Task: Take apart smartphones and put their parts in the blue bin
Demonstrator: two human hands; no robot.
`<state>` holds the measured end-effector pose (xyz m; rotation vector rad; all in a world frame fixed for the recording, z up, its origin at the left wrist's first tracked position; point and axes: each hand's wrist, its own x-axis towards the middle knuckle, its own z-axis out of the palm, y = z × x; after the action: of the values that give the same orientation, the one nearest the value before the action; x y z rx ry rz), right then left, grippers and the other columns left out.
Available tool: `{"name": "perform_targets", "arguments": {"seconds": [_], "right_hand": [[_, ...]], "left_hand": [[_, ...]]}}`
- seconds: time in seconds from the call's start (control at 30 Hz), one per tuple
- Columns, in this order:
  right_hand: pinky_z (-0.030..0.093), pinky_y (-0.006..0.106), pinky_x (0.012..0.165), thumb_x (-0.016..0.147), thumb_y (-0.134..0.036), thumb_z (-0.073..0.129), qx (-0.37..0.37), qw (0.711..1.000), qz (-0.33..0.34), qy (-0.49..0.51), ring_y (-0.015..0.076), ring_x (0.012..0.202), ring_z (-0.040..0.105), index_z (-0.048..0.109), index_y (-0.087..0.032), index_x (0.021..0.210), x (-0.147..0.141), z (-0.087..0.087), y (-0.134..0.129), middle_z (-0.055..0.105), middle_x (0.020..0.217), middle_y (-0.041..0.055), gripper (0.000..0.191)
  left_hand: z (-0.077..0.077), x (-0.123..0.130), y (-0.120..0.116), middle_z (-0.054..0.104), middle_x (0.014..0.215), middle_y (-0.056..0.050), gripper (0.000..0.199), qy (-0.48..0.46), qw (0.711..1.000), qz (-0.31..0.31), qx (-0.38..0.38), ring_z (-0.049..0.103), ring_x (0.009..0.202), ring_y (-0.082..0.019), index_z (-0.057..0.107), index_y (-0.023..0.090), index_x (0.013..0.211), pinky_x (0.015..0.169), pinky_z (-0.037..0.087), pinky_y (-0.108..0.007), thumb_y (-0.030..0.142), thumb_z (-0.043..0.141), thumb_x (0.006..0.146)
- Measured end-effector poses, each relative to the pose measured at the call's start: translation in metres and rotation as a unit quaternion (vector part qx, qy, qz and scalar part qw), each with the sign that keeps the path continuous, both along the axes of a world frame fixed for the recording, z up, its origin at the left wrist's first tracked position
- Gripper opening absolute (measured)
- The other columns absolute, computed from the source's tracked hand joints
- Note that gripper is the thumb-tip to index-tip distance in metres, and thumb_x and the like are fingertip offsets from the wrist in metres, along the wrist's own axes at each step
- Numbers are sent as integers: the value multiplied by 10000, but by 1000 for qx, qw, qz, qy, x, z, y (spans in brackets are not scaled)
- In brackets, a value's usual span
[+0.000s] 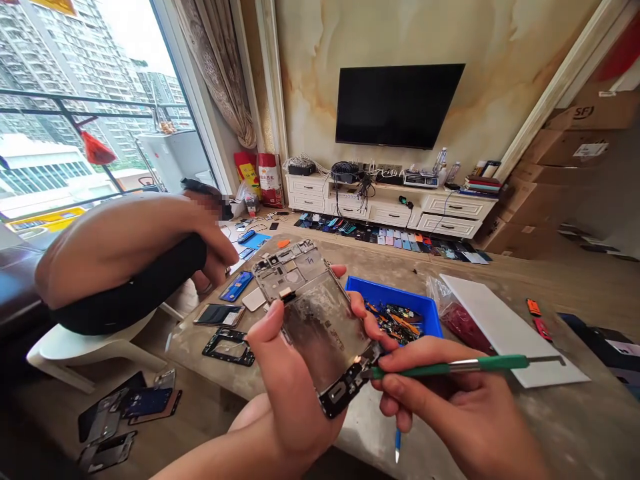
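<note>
My left hand [290,373] is wrapped around a stripped phone frame [325,320], thumb on one long edge and fingertips on the other. The frame is tilted, with a bare metal middle, circuit parts at its upper end and a black module [345,393] at its lower end. My right hand [445,393] pinches a green-handled pry tool [425,370] with a thin hooked end pointing right. The tool's other end meets the frame near the black module; its exact contact is hidden. Beneath my right fingers shows a blue stick with a pale tip [397,445]; whether it is held I cannot tell.
A blue bin [435,310] of small phone parts stands behind my hands. Left on the table [195,347] lie a black phone frame [229,347] and several phones. A white board [510,327] lies right. Another person [130,247] crouches at left; phone parts [145,403] cover the floor nearby.
</note>
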<state>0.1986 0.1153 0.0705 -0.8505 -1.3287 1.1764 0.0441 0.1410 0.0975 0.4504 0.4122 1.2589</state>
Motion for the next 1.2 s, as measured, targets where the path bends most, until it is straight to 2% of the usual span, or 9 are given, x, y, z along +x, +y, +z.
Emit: {"name": "perform_targets", "arguments": {"seconds": [0.27,0.47,0.63,0.73,0.8,0.87,1.0,1.1,1.2], "right_hand": [[632,179,510,838,-155,756,35,998,-23,-45,156,552,737,769,-272,910,1,4,-6,763,712,-27,139],[633,177,517,841,-179,753,59,994,-44,-76,161,534,733,776,-268,919,1,3,-9,752,665,-22,120],[618,145,510,849,-180,744,102,982,-82,-132,149,522,731,773,-250,931,1,3,-10,759,672,-23,112],[620,117,617,817,-118,764,217,950,-92,-204,124,596,744,752,-244,949,3,5,-7,780,772,-29,183],[619,127,725,800,-77,764,310,910,-87,-261,129,697,757,738,-227,1000,5,3,-6,789,873,-5,251],[613,130,726,839,-89,721,374,874,-104,-294,128,722,749,732,-217,1037,5,-2,-7,782,901,15,236],[615,156,678,893,-134,666,400,835,-154,-344,140,725,746,732,-237,1076,4,-9,-16,780,900,9,220],[627,175,774,892,-121,654,395,827,-148,-372,168,799,766,713,-230,1127,1,-12,-20,788,973,15,265],[631,154,755,886,-114,646,410,829,-165,-344,157,745,763,703,-223,1138,-1,-14,-17,788,977,19,280]], "left_hand": [[2,3,2,614,826,-128,667,-6,1000,2,-9,666,787,-316,548,189,1256,585,537,-428,493,87,882],[7,6,3,618,805,-125,659,20,1000,14,-13,668,741,-304,562,196,1207,555,525,-410,469,52,891],[3,7,5,614,817,-112,629,-4,1000,19,-20,636,680,-262,593,182,1191,588,530,-407,487,118,913],[0,11,8,583,805,-91,569,-27,998,29,-48,599,655,-228,601,158,1142,605,536,-377,536,231,932],[-1,14,10,556,790,-72,529,-39,996,33,-78,572,641,-206,596,150,1111,618,543,-365,555,305,933],[-2,16,11,541,790,-66,506,-43,993,23,-104,556,640,-201,585,151,1102,623,553,-378,553,329,932],[-3,19,11,529,806,-64,473,-42,991,29,-125,538,644,-200,576,163,1101,609,558,-390,537,346,926],[-3,20,11,528,804,-62,459,-43,991,42,-122,534,640,-196,580,163,1091,600,554,-381,527,357,923],[-4,19,12,528,797,-60,461,-48,991,50,-115,536,640,-196,589,161,1060,602,550,-377,530,347,926]]}}
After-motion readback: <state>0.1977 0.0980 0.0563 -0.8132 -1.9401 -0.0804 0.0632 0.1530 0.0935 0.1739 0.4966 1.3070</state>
